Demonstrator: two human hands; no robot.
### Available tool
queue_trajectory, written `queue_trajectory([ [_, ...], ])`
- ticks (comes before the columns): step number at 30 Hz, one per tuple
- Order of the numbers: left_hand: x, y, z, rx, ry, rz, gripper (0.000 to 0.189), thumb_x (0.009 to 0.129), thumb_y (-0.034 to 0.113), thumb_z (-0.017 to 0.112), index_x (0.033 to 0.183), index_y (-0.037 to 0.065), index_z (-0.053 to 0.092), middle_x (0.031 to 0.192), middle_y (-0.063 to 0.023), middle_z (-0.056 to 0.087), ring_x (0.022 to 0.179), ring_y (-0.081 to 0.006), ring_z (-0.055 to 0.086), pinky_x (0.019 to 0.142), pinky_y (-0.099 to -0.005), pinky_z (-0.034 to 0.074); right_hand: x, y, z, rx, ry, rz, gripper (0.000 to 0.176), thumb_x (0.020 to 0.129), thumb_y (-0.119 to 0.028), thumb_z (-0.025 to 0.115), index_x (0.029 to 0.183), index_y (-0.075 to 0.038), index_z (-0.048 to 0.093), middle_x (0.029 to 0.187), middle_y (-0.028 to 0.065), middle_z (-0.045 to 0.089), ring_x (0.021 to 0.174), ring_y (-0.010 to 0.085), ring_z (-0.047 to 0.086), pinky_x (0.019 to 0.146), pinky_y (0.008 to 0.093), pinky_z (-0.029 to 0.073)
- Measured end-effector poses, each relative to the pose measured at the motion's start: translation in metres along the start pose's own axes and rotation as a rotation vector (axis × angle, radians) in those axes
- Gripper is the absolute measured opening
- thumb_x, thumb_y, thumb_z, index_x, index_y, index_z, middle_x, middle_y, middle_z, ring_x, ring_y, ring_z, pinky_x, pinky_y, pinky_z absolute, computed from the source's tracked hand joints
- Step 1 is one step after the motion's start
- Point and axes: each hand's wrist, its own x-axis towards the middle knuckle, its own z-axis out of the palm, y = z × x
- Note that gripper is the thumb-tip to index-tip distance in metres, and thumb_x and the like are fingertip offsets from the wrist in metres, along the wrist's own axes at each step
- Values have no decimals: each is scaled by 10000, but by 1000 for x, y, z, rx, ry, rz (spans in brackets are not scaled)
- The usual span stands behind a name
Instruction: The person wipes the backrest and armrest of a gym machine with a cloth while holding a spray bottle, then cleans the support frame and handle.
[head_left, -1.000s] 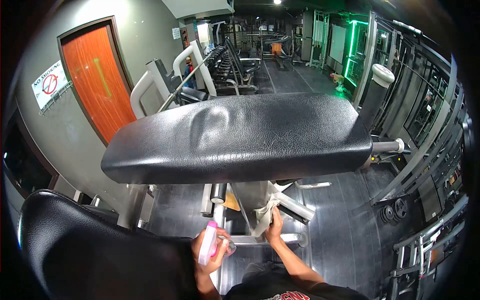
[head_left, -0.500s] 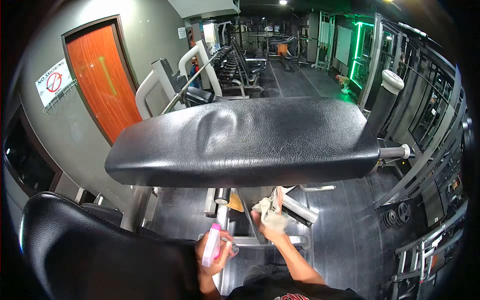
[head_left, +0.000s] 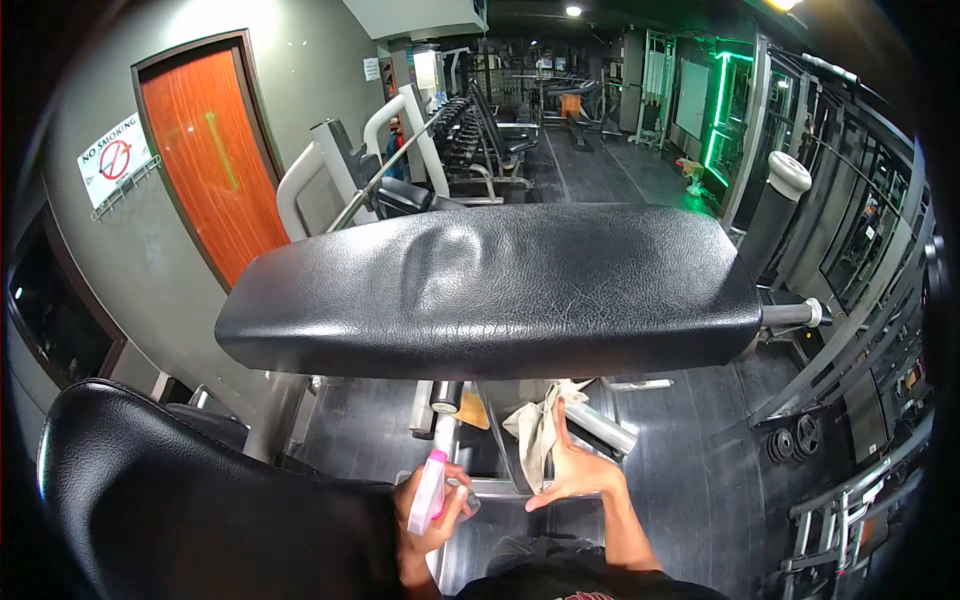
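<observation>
R hand: cloth bunched in fist 0.5 s ago, now fingers spread flat, pressing cloth vs post, 6 o'clock under pad. Wipe mid-stroke. Cloth beige, limp, hangs long. L hand gripping bottle, 8 o'clock of R: pink/white plastic. Pad black grained vinyl, dented.

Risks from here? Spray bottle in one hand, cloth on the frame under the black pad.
1. The right hand lies flat, only pressing the cloth against the post; the cloth could slip and drop.
2. That hand works in a tight gap under the pad, beside a slanted bar; knuckles may hit metal.
3. The left hand grips the spray bottle close by; a stray squeeze might wet the floor.
</observation>
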Motion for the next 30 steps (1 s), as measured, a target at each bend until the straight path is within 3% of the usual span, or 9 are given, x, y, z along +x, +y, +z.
queue_trajectory([
  [4, 0, -1, 0, -17, 7, 41, 188, 838, -75, 581, 1015, -41, 528, 836, -134, 640, 582, -128, 629, 537, -260, 510, 3, 24, -3, 223, 16, -119, 1467, 602, -612, 784, 1382, 50, -268, 1460, 329, -239, 1386, 394, -199, 1150, 429, 3],
  [5, 0, -2, -1, -14, 6, 55, 187, 837, -81, 574, 1013, -44, 525, 840, -140, 637, 581, -131, 626, 539, -261, 506, 7, 27, 5, 203, 115, -160, 1287, 742, -476, 741, 1401, 53, -230, 1489, 282, -228, 1395, 350, -204, 1150, 414, -2],
  [6, -1, -3, -1, -10, 5, 58, 187, 837, -81, 574, 1013, -44, 525, 840, -140, 637, 581, -131, 626, 539, -261, 506, 11, 27, 20, 145, 315, -142, 1048, 822, -305, 689, 1442, 82, -63, 1525, 286, -44, 1432, 357, -17, 1151, 408, 85],
  [8, -2, -6, -2, -76, 18, -9, 198, 833, -90, 566, 1020, -50, 516, 833, -143, 630, 578, -140, 622, 543, -264, 500, 30, 2, 43, 391, 740, 31, 814, 836, -201, 661, 1429, 86, 183, 1482, 266, 229, 1387, 344, 236, 1122, 401, 210],
  [11, -3, -12, -4, -65, 33, 12, 200, 838, -90, 559, 1028, -55, 508, 828, -148, 624, 580, -149, 623, 541, -267, 499, 55, 24, 68, 102, 1086, -38, 519, 852, -100, 599, 1321, 40, 426, 1339, 232, 442, 1263, 369, 421, 1062, 404, 323],
  [16, -4, -22, -8, -43, 24, 21, 202, 846, -89, 549, 1039, -62, 497, 829, -155, 618, 579, -154, 623, 540, -273, 500, 50, 91, 84, -45, 1097, -191, 430, 792, 30, 493, 1220, -1, 526, 1307, 228, 472, 1201, 397, 476, 1009, 410, 391],
  [24, 0, -15, -5, -90, 44, -11, 203, 851, -76, 553, 1046, -62, 499, 832, -149, 617, 579, -157, 625, 550, -272, 500, 29, 114, 109, 187, 1007, 73, 449, 803, 53, 535, 1248, 6, 508, 1187, 195, 568, 1112, 338, 562, 945, 349, 428],
  [27, 0, -17, -7, -45, 26, 0, 208, 852, -69, 558, 1051, -60, 499, 835, -146, 618, 579, -158, 626, 555, -271, 498, 51, 52, 70, 353, 1123, -69, 374, 879, -80, 611, 1225, 23, 512, 1089, 158, 624, 1021, 237, 593, 897, 323, 434],
  [30, -1, -15, -5, -38, 52, -1, 208, 852, -66, 563, 1051, -59, 504, 838, -145, 620, 581, -155, 626, 554, -273, 497, 73, -4, 31, 204, 1172, -310, 360, 855, -98, 656, 1164, 52, 545, 1142, 177, 581, 1055, 278, 568, 939, 317, 398],
])
